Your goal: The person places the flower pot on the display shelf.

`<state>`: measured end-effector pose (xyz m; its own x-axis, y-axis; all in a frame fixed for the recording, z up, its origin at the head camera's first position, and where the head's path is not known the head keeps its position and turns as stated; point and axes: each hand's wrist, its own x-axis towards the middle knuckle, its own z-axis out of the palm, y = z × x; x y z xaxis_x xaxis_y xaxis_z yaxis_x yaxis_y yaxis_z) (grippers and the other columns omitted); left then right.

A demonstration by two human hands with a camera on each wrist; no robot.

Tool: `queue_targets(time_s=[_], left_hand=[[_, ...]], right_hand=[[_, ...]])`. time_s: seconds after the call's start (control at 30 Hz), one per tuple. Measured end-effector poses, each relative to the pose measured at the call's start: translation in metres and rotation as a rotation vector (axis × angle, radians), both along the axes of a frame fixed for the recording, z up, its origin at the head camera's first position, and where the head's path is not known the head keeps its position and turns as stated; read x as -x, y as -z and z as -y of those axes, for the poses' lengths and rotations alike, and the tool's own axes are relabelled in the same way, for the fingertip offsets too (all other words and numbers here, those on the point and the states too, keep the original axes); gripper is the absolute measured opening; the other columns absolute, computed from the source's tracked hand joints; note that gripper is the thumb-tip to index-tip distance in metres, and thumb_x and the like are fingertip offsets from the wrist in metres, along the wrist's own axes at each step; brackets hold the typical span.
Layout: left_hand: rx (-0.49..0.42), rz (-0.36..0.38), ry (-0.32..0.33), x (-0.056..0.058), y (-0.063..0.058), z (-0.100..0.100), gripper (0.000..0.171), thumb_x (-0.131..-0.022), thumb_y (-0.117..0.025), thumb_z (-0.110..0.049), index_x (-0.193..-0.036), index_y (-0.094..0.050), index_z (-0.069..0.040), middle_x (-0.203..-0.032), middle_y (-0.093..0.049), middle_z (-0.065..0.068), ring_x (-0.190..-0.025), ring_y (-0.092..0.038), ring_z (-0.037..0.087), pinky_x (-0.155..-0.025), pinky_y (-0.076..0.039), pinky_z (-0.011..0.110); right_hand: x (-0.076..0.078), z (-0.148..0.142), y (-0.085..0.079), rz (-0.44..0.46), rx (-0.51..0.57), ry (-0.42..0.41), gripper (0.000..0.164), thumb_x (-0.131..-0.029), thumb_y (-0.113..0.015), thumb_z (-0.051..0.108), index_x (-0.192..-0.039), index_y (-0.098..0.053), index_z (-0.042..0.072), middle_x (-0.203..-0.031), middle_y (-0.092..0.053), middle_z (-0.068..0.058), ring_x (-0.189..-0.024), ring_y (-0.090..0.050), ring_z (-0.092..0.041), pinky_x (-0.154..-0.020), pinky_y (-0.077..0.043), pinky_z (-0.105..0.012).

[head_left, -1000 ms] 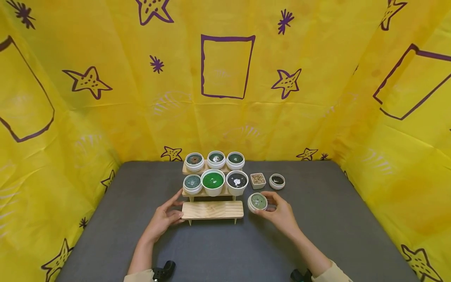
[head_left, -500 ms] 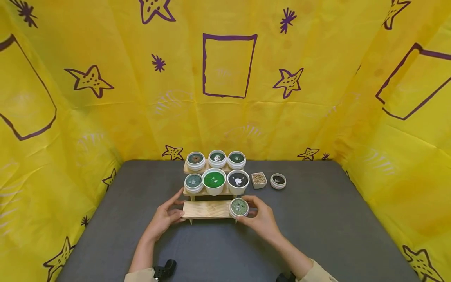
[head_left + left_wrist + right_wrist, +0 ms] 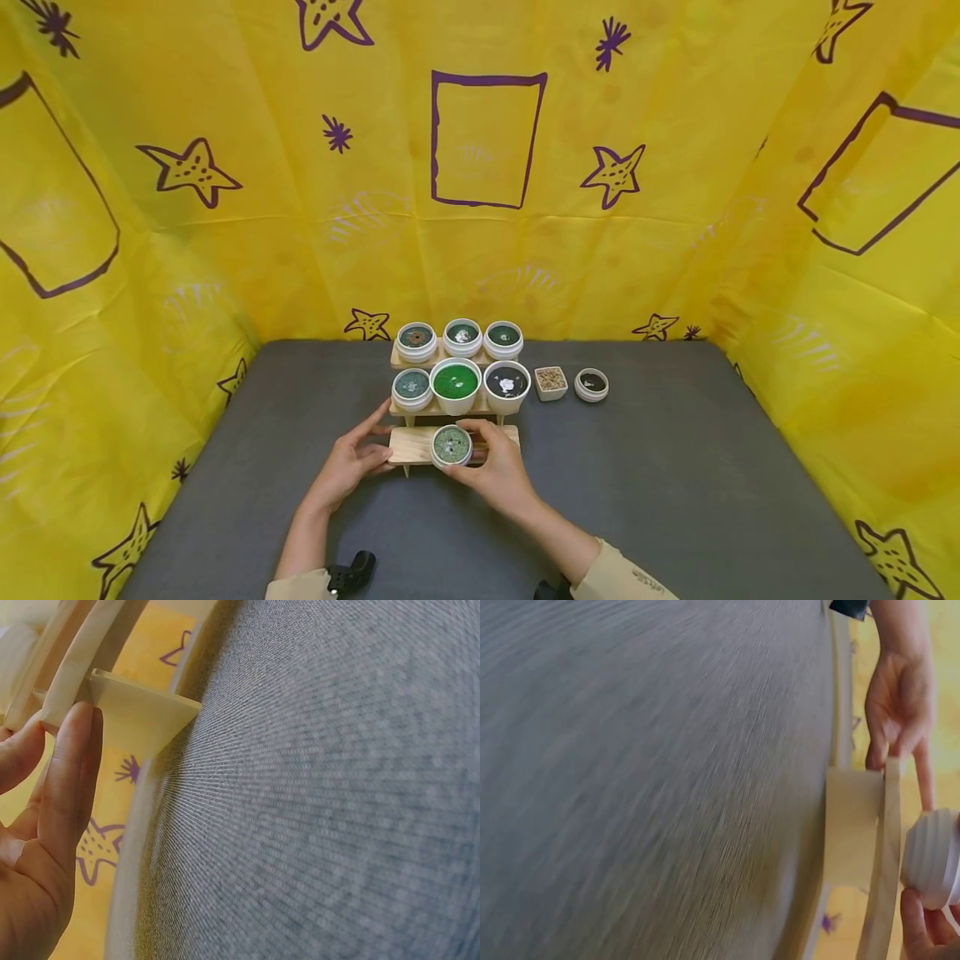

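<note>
A small round white bowl with a speckled green filling (image 3: 451, 445) is held by my right hand (image 3: 501, 471), thumb in front and fingers behind. It is upright, close over the middle of the low wooden stand (image 3: 408, 447). In the right wrist view the ribbed side of the bowl (image 3: 930, 859) is right at the board's face, with the right fingertips around it. My left hand (image 3: 347, 468) pinches the stand's left end between thumb and fingers. The left wrist view shows the fingertips at the board's end, beside its pale leg (image 3: 139, 712).
Behind the stand, a bright green bowl (image 3: 455, 382), a black-filled bowl (image 3: 507, 385) and a grey-green one (image 3: 412, 388) occupy a second step. Several more bowls stand on the rear step (image 3: 401, 360). Right of them are a square dish of grains (image 3: 551, 382) and a small dark-filled bowl (image 3: 592, 383).
The right hand has carried the speckled green bowl leftward, from the table right of the stand to over the board's middle. The left hand stays at the stand's left end.
</note>
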<state>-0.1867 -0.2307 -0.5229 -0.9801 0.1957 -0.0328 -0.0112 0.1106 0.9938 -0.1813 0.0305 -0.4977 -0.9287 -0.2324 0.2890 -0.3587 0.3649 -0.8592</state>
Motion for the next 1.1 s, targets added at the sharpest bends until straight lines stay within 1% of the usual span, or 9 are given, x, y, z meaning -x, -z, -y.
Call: queue_targets(time_s=[0.13,0.3,0.53,0.6,0.73,0.8,0.93,1.0,1.1], left_hand=[[-0.004,-0.004,0.009,0.000,0.001,0.000,0.079,-0.091,-0.062,0.004,-0.158,-0.024,-0.014,-0.135,-0.042,0.035,-0.089,-0.068,0.003,-0.075,-0.060,0.022],[-0.011,-0.009,0.014,0.000,0.001,0.000,0.079,-0.091,-0.062,0.005,-0.158,-0.024,-0.014,-0.134,-0.042,0.035,-0.089,-0.068,0.003,-0.075,-0.060,0.022],[-0.008,-0.036,0.018,0.001,0.002,0.000,0.078,-0.091,-0.061,0.005,-0.158,-0.025,-0.013,-0.131,-0.044,0.034,-0.089,-0.069,0.003,-0.075,-0.060,0.023],[-0.013,-0.043,0.022,0.000,0.002,0.001,0.077,-0.092,-0.060,0.006,-0.158,-0.024,-0.013,-0.129,-0.046,0.031,-0.089,-0.069,0.004,-0.076,-0.060,0.023],[-0.014,-0.043,0.028,0.000,0.003,0.001,0.077,-0.092,-0.059,0.006,-0.158,-0.024,-0.013,-0.125,-0.050,0.022,-0.089,-0.070,0.005,-0.076,-0.061,0.024],[-0.010,-0.041,0.029,0.000,0.003,0.001,0.077,-0.092,-0.059,0.006,-0.158,-0.024,-0.013,-0.125,-0.051,0.020,-0.089,-0.069,0.005,-0.076,-0.061,0.024],[-0.018,-0.039,0.036,0.000,0.002,0.001,0.077,-0.093,-0.058,0.006,-0.158,-0.023,-0.014,-0.129,-0.047,0.029,-0.089,-0.069,0.004,-0.076,-0.060,0.023],[-0.022,-0.041,0.040,0.000,0.002,0.001,0.076,-0.093,-0.058,0.007,-0.158,-0.023,-0.014,-0.132,-0.044,0.033,-0.089,-0.069,0.004,-0.076,-0.060,0.023],[-0.022,-0.044,0.042,0.001,0.002,0.001,0.076,-0.093,-0.057,0.007,-0.158,-0.023,-0.014,-0.133,-0.042,0.036,-0.088,-0.069,0.004,-0.076,-0.060,0.022]], right_hand=[[0.000,0.016,0.002,-0.013,0.013,-0.015,0.058,-0.069,-0.090,0.015,-0.120,-0.064,0.007,-0.107,-0.068,-0.009,-0.095,-0.067,-0.018,-0.079,-0.059,-0.025],[0.001,0.032,0.005,0.018,0.075,-0.028,0.058,-0.070,-0.089,0.012,-0.121,-0.063,0.004,-0.109,-0.067,-0.012,-0.093,-0.069,-0.019,-0.077,-0.060,-0.021],[0.001,0.049,0.006,0.041,0.122,-0.022,0.058,-0.071,-0.088,0.012,-0.122,-0.063,0.004,-0.112,-0.067,-0.013,-0.094,-0.069,-0.020,-0.078,-0.060,-0.023],[0.001,0.054,0.007,0.041,0.135,-0.018,0.058,-0.071,-0.088,0.012,-0.123,-0.063,0.003,-0.113,-0.067,-0.013,-0.094,-0.070,-0.021,-0.078,-0.060,-0.022],[0.001,0.060,0.008,0.049,0.166,-0.002,0.058,-0.071,-0.088,0.013,-0.122,-0.063,0.004,-0.114,-0.067,-0.013,-0.097,-0.070,-0.024,-0.078,-0.059,-0.020],[0.000,0.062,0.009,0.054,0.176,0.004,0.058,-0.071,-0.089,0.015,-0.122,-0.063,0.005,-0.114,-0.067,-0.013,-0.098,-0.070,-0.026,-0.079,-0.060,-0.022],[0.000,0.065,0.009,0.051,0.176,0.017,0.057,-0.071,-0.089,0.015,-0.121,-0.063,0.005,-0.114,-0.067,-0.012,-0.097,-0.070,-0.028,-0.080,-0.060,-0.025],[0.001,0.066,0.009,0.043,0.172,0.025,0.057,-0.070,-0.089,0.015,-0.120,-0.063,0.006,-0.114,-0.068,-0.012,-0.096,-0.070,-0.026,-0.079,-0.060,-0.025],[0.002,0.067,0.009,0.035,0.167,0.036,0.056,-0.070,-0.089,0.014,-0.119,-0.064,0.006,-0.114,-0.068,-0.011,-0.095,-0.070,-0.023,-0.079,-0.060,-0.025]])
